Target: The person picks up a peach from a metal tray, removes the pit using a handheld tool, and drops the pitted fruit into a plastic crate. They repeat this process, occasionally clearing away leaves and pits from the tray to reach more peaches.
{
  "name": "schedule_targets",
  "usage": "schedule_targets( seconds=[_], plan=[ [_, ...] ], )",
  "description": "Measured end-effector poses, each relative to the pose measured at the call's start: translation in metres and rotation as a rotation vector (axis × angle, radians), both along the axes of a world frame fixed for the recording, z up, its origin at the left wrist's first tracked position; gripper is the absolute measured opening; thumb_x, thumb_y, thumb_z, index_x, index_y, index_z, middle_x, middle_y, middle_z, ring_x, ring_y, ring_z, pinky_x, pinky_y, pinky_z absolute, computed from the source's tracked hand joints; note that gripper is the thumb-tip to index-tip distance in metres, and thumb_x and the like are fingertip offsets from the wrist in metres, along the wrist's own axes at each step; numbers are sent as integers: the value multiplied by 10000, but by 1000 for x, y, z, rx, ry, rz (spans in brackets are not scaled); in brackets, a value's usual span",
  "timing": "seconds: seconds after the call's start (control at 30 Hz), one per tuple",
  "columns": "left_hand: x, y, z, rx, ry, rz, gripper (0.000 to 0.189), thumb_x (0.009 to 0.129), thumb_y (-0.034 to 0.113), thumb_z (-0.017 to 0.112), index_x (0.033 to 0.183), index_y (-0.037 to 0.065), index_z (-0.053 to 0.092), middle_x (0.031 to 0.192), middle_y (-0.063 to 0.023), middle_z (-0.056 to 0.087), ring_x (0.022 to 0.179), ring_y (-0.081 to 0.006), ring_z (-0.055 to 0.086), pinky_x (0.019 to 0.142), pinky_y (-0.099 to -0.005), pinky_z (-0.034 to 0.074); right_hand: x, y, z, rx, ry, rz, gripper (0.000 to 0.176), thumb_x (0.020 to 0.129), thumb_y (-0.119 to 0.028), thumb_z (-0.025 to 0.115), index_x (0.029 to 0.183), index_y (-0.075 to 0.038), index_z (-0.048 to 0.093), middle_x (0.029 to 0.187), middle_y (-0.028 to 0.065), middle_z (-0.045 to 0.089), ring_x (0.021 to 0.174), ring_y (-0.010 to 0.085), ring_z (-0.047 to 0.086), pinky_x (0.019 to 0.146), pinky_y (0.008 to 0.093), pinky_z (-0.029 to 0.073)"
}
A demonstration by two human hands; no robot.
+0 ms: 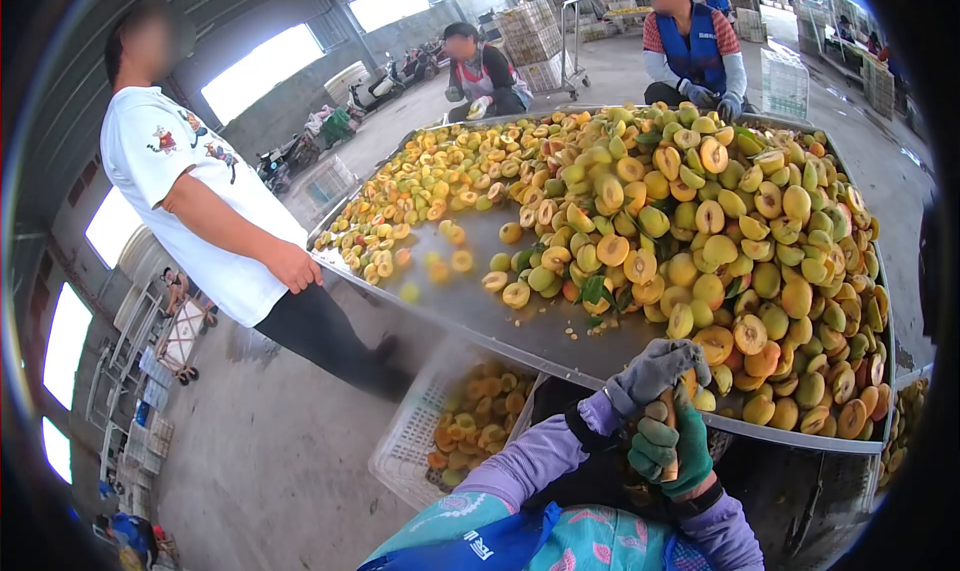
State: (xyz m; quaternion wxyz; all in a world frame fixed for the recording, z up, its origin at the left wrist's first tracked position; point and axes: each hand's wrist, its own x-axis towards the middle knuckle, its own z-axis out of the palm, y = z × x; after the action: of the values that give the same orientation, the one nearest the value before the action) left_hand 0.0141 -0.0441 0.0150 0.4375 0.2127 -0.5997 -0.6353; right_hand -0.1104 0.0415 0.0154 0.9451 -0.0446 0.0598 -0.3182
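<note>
My left hand [655, 376], in a grey glove, is closed around an apricot [690, 382] at the near edge of the metal table. Just below it, my right hand [672, 449], in a green glove, grips a wooden-handled tool [668, 433]. The tool's working end is hidden between the two hands, close to the fruit. Beyond them rises a large heap of yellow-green apricots [715, 251], many split in halves, some with the stone showing.
A metal table [480, 306] with a raised rim carries the fruit. Below its left side stands a white plastic crate [405, 446] of apricot halves. A person in a white T-shirt [190, 201] stands at left; two gloved workers sit at the far side. Stacked crates [545, 36] stand behind.
</note>
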Motion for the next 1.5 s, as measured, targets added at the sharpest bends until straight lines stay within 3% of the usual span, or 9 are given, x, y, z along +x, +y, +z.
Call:
schedule_targets(
  seconds=[0.13, 0.3, 0.43, 0.6, 0.7, 1.03, 1.17, 1.3, 1.5],
  plan=[
    [-1, 6, 8, 219, 348, -104, 246, 982, 222, 460, 1036, 15, 581, 854, -97, 619, 714, -180, 604, 665, -283, 509, -4, -11, -6, -76, -68, 74, 475, 968, -584, 345, 867, -165, 544, 528, -67, 373, 385, 95, 339, 423, 270, 286],
    [69, 38, -26, 649, 641, 656, 366, 990, 372, 438, 1016, 41, 594, 890, -131, 650, 853, -226, 644, 697, -333, 541, -15, -5, 0, -203, 206, 36, 506, 942, -622, 370, 845, -152, 532, 517, -20, 398, 387, 122, 385, 404, 267, 318],
    [213, 79, -11, -28, -1376, 570, 190, 885, 135, 559, 1051, 52, 604, 895, -57, 643, 873, -139, 615, 746, -287, 510, -30, -22, -27, -93, 702, -191, 478, 914, -614, 460, 824, -147, 503, 512, 3, 422, 371, 149, 408, 351, 274, 351],
    [300, 28, -19, -31, -933, 1039, 191, 830, 213, 642, 974, 87, 638, 950, -165, 657, 869, -347, 630, 782, -410, 499, -13, -58, -52, -111, 940, -390, 478, 913, -608, 470, 822, -139, 482, 502, 4, 409, 363, 145, 415, 342, 278, 364],
    [400, -50, -89, -340, -1888, 1211, 218, 889, 203, 548, 1068, 99, 616, 1039, -159, 652, 979, -365, 615, 820, -423, 493, -14, -65, -60, 3, 844, -367, 483, 907, -612, 480, 830, -135, 480, 501, -2, 402, 355, 140, 403, 336, 272, 363],
    [473, -210, -104, -154, -1657, 809, 355, 941, 321, 458, 1192, 97, 571, 1227, -162, 577, 1121, -285, 568, 930, -362, 464, 0, -75, -56, 37, 1027, -331, 513, 887, -629, 504, 835, -119, 497, 506, 7, 405, 372, 145, 410, 352, 274, 378],
    [391, -231, -103, -344, -1744, 552, 416, 954, 398, 397, 1273, 175, 544, 1294, -155, 542, 1210, -396, 488, 1017, -415, 410, 10, -80, -41, 0, 1042, -278, 531, 885, -630, 507, 849, -100, 507, 507, 20, 419, 374, 157, 425, 354, 282, 383],
    [361, -237, -173, -77, -1720, 650, 384, 910, 217, 455, 1283, 168, 529, 1295, -123, 543, 1193, -283, 527, 900, -420, 481, 11, -79, -50, -60, 1078, -319, 526, 890, -625, 502, 829, -102, 502, 496, 19, 420, 360, 156, 417, 341, 282, 366],
    [249, -140, -122, -193, -1843, 653, 354, 826, 327, 575, 1094, 110, 650, 1064, -147, 651, 944, -338, 635, 811, -427, 508, 10, -74, -59, -99, 1044, -306, 499, 886, -629, 506, 820, -135, 491, 490, -4, 417, 342, 146, 402, 325, 274, 351]
  ],
)
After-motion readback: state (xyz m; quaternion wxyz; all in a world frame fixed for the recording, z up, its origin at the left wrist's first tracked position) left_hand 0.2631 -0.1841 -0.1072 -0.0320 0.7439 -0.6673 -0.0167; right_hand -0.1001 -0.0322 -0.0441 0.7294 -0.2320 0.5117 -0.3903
